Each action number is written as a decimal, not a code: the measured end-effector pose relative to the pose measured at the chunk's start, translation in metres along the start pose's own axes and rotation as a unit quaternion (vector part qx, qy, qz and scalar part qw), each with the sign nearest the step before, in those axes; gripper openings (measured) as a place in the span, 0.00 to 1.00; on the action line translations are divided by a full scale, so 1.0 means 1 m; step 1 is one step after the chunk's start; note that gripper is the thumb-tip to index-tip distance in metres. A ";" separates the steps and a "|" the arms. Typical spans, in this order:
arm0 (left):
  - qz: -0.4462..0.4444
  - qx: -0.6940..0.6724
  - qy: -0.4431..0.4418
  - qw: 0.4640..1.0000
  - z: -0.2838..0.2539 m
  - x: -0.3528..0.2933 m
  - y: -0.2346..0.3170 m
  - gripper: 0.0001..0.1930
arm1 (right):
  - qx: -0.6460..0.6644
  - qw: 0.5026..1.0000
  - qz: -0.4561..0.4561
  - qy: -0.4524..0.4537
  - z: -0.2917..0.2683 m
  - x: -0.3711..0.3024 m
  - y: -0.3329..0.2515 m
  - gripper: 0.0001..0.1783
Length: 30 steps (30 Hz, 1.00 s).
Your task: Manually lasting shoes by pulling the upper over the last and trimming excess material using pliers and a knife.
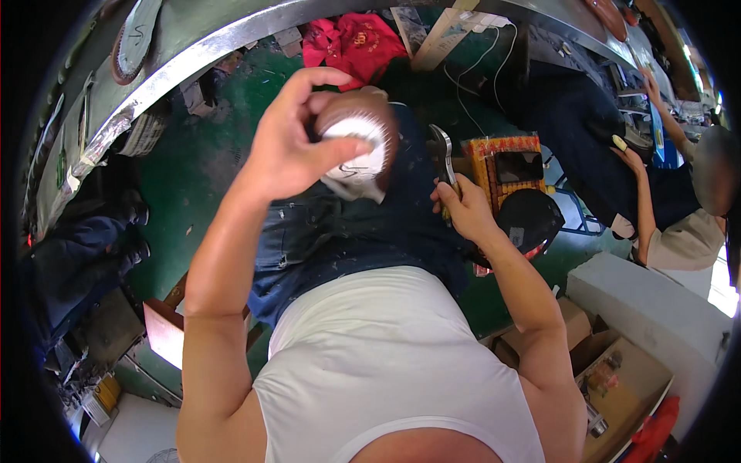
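My left hand (287, 147) is raised over my lap, thumb across the pale sole side of a brown shoe upper (392, 133) stretched on a last. Its edge is pleated all round the pale bottom, which carries a dark handwritten mark; motion blurs the outline. My right hand (465, 207) grips the handles of metal lasting pincers (442, 147), their curved head pointing up and away from me. The pincers are apart from the shoe, to its right. Beneath both hands are my dark, stained trousers (309, 231).
A metal bench edge (224, 45) curves across the far side, bearing another lasted shoe (135, 46). Red cloth (355, 42) lies beyond my knees. Right of me are a patterned box (482, 166), a black rounded object (531, 220) and a cardboard box (625, 386). A co-worker's hand (631, 157) is farther right.
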<state>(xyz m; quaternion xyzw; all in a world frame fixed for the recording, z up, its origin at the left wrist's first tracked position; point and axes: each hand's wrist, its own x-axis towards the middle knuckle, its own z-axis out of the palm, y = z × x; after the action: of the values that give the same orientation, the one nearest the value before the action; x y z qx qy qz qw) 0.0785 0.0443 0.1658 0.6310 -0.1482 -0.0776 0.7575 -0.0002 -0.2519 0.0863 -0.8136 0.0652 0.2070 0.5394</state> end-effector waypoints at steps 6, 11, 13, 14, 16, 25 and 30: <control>-0.314 0.228 -0.079 0.918 -0.004 0.021 -0.087 0.28 | 0.182 0.982 -0.016 -0.044 0.008 -0.005 -0.008 0.12; -0.296 0.162 0.044 0.940 -0.005 -0.075 -0.116 0.22 | -0.150 0.974 0.025 -0.167 0.003 -0.011 -0.025 0.11; -0.280 0.201 0.093 0.934 -0.002 -0.079 -0.113 0.17 | -0.198 0.961 -0.028 -0.190 0.006 -0.011 -0.039 0.13; -0.267 0.247 0.107 0.925 0.003 -0.080 -0.110 0.15 | -0.198 0.961 -0.027 -0.191 0.010 -0.010 -0.039 0.13; -0.249 0.291 0.124 0.915 0.011 -0.075 -0.100 0.14 | -0.153 0.961 -0.057 -0.222 0.012 -0.002 -0.042 0.13; -0.045 0.457 0.064 0.886 0.044 -0.070 -0.079 0.09 | -0.255 0.917 0.071 -0.297 -0.002 0.012 -0.087 0.15; -0.175 0.334 0.083 0.922 0.030 -0.064 -0.088 0.17 | -0.153 0.916 0.168 -0.331 -0.019 0.027 -0.102 0.15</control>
<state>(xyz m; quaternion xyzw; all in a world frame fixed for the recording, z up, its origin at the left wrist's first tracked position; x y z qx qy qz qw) 0.0145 0.0186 0.0766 0.8675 0.0107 -0.1028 0.4866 0.0632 -0.2239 0.1682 -0.7483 -0.0134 0.5594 0.3563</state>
